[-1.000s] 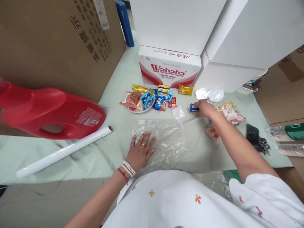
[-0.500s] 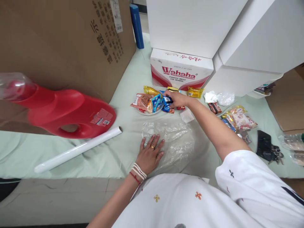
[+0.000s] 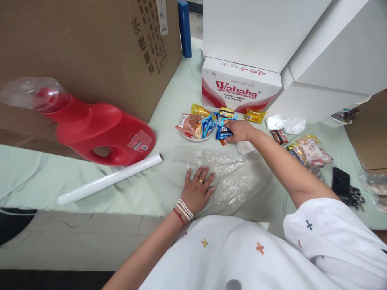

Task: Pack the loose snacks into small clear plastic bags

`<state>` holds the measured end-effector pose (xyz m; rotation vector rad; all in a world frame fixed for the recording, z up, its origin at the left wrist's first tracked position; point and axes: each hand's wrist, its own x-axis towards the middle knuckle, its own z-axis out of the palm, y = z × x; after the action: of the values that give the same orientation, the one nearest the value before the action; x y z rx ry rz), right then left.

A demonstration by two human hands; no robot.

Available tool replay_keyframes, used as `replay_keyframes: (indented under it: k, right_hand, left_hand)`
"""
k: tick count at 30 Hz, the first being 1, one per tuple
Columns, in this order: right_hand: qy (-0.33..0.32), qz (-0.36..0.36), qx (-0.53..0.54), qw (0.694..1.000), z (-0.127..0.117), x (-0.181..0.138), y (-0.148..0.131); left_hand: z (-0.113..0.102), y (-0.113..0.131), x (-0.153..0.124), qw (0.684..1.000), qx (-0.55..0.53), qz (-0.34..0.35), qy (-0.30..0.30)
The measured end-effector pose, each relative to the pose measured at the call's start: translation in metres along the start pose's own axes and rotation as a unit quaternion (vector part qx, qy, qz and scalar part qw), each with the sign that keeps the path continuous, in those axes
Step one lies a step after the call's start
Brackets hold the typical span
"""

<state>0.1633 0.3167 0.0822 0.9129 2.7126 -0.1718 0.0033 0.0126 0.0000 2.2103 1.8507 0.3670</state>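
My left hand (image 3: pixel 197 193) lies flat with fingers spread on a clear plastic bag (image 3: pixel 231 177), pressing its left side to the cloth. Reaching forward, my right hand (image 3: pixel 241 131) has its fingers closed at the right side of a blue snack packet (image 3: pixel 223 132); the fingers partly cover it. Just left of that packet sits a plate (image 3: pixel 198 139) heaped with wrapped snacks, among them a brown-pink packet (image 3: pixel 188 122) and a light blue one (image 3: pixel 208 125). A small yellow packet (image 3: pixel 226 112) lies behind the blue packet.
A Wahaba-looking carton (image 3: pixel 238 90) stands behind the snacks. At left are a red jug (image 3: pixel 105 129), a white roll (image 3: pixel 111 179) and a big cardboard box (image 3: pixel 90 52). More snack packets (image 3: pixel 313 152), a black phone (image 3: pixel 340 181) and keys (image 3: pixel 358 198) lie at right.
The view has shifted, so the scene sits further right. My right hand has moved slightly right relative to the plate, uncovering more of the blue and yellow packets. My left hand stays on the bag.
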Motion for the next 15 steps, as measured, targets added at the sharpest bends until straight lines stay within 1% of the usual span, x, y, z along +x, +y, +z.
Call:
replay_keyframes:
  k: [3,5,7,8,9,10,11,13,14,15]
  right_hand:
    - [0.005,0.007,-0.009,1.000,0.001,-0.006,-0.011]
    - [0.030,0.042,0.004,0.999,-0.001,-0.017,-0.014]
    - [0.095,0.092,0.054,0.990,-0.004,-0.036,-0.017]
    - [0.135,0.110,0.096,0.980,-0.006,-0.049,-0.020]
    - [0.167,0.116,0.148,0.968,-0.006,-0.063,-0.026]
    - [0.186,0.106,0.206,0.955,-0.005,-0.078,-0.035]
    - [0.185,0.082,0.265,0.943,-0.001,-0.094,-0.047]
    - [0.128,0.011,0.349,0.928,0.016,-0.125,-0.074]
    - [0.094,-0.019,0.363,0.927,0.029,-0.140,-0.087]
    - [0.063,-0.032,0.359,0.931,0.043,-0.154,-0.098]
  left_hand:
    - [0.003,0.006,0.001,1.000,-0.005,-0.017,0.005]
    - [0.005,0.010,0.001,1.000,-0.008,-0.024,0.012]
    - [0.007,0.013,0.001,0.999,-0.010,-0.029,0.019]
    - [0.007,0.014,0.001,0.999,-0.012,-0.030,0.022]
    - [0.007,0.015,0.000,0.999,-0.014,-0.032,0.024]
    - [0.007,0.015,0.000,0.999,-0.017,-0.033,0.027]
    - [0.007,0.015,0.000,0.999,-0.019,-0.035,0.030]
    - [0.006,0.013,-0.001,0.999,-0.022,-0.036,0.032]
    - [0.005,0.010,-0.001,0.999,-0.020,-0.036,0.031]
    - [0.004,0.007,-0.002,0.999,-0.016,-0.035,0.030]
